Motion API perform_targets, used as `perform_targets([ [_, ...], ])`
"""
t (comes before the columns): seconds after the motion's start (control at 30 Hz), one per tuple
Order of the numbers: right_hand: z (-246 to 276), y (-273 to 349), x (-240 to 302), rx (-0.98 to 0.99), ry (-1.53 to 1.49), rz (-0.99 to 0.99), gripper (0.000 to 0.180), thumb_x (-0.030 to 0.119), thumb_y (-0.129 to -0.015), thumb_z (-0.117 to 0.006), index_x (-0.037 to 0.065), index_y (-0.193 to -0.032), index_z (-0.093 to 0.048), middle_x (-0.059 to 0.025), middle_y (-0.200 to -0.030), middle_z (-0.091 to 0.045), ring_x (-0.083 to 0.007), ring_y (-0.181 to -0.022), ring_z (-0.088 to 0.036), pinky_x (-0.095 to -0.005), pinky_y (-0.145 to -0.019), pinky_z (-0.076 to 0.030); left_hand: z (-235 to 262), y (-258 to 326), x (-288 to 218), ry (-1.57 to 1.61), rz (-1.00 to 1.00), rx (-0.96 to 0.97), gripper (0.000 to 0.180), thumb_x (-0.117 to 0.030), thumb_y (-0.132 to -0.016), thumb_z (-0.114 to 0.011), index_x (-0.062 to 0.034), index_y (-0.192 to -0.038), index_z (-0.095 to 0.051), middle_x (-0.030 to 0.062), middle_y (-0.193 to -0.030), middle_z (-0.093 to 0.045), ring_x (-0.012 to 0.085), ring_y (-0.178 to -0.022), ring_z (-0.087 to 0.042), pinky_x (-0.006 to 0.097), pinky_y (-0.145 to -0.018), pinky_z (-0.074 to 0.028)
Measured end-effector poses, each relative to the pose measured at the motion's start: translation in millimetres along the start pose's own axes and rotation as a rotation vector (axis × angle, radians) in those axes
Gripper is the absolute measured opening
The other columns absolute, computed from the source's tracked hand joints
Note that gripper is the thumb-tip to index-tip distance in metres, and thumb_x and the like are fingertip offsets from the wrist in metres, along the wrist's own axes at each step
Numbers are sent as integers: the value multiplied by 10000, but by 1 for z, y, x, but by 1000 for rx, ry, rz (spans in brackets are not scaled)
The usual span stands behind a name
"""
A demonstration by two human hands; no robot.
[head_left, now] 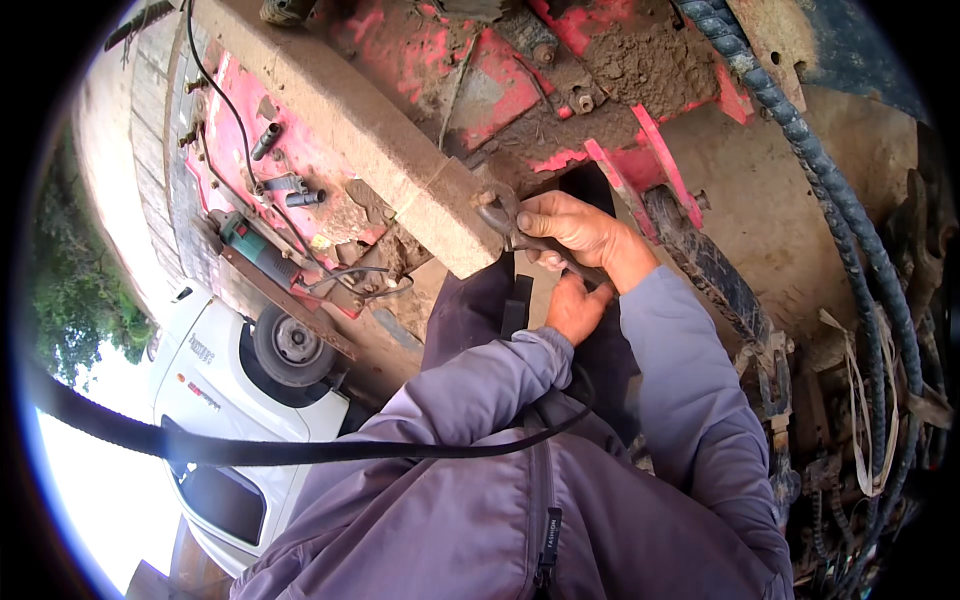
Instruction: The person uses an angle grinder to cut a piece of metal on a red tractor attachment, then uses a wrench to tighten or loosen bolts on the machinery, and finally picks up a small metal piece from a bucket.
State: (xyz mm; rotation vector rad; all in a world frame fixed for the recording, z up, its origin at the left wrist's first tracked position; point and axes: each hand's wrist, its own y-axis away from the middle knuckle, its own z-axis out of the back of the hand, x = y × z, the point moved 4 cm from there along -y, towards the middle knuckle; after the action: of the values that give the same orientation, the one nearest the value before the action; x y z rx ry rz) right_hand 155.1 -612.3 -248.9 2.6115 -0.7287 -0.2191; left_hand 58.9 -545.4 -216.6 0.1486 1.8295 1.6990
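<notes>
A rusty square steel beam (pixel 380 130) slants down from the upper left and ends in front of me. At its end is a dark curved metal piece (pixel 494 212), shaped like a loop or hook. My right hand (pixel 580 230) is closed on this piece, thumb on top and fingers curled beneath. Just below it my left hand (pixel 578 308) is closed, near a dark bar that runs from the metal piece between my hands. Whether the left fingers grip that bar is hidden. My dark-trousered legs lie beneath both hands.
Red, mud-caked machinery (pixel 480 80) lies ahead, with two red lugs (pixel 665 165) right of my hands. Thick spiral-wrapped hoses (pixel 815 160) hang at right. At left are a green power tool (pixel 255 248), a white vehicle (pixel 240 400) and a black strap (pixel 300 450) crossing before me.
</notes>
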Motion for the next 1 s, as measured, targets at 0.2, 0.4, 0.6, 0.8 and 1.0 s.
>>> perform_targets([
  [0.2,0,-1,-1,1,-28,-30,337,387,-864,-701,57,-870,-632,-77,-652,-603,-87,-447,-479,-217,-412,-382,0,-12,0,43,6,75,339,-194,-818,-645,65,-1036,-611,148,-958,-669,223,-922,-628,348,-806,-476],
  [0.4,0,-2,-3,18,-28,-16,338,388,-857,-707,58,-880,-634,-81,-637,-606,-98,-439,-495,-215,-405,-389,-8,-12,8,152,-19,108,472,-169,-810,-677,56,-1199,-532,150,-1172,-622,243,-1126,-570,349,-972,-430],
  [0.6,-3,-1,-2,39,-55,-9,310,364,-865,-704,63,-875,-630,-80,-639,-610,-99,-454,-522,-215,-406,-398,-12,-14,7,212,-50,74,421,-150,-854,-640,49,-1212,-541,120,-1164,-629,217,-1084,-575,338,-926,-448],
  [0.8,-3,-2,0,69,-66,27,288,333,-915,-656,47,-887,-626,-97,-664,-612,-93,-451,-486,-219,-410,-378,-13,-8,7,170,-44,21,318,-135,-862,-620,55,-1117,-601,93,-1024,-668,198,-922,-616,331,-802,-485],
  [1.0,-2,2,-2,45,-106,31,262,281,-928,-640,19,-922,-634,-102,-682,-611,-90,-451,-469,-219,-415,-368,-15,-7,7,194,-25,20,261,-148,-847,-619,49,-1016,-641,80,-907,-678,163,-845,-619,310,-754,-487],
])
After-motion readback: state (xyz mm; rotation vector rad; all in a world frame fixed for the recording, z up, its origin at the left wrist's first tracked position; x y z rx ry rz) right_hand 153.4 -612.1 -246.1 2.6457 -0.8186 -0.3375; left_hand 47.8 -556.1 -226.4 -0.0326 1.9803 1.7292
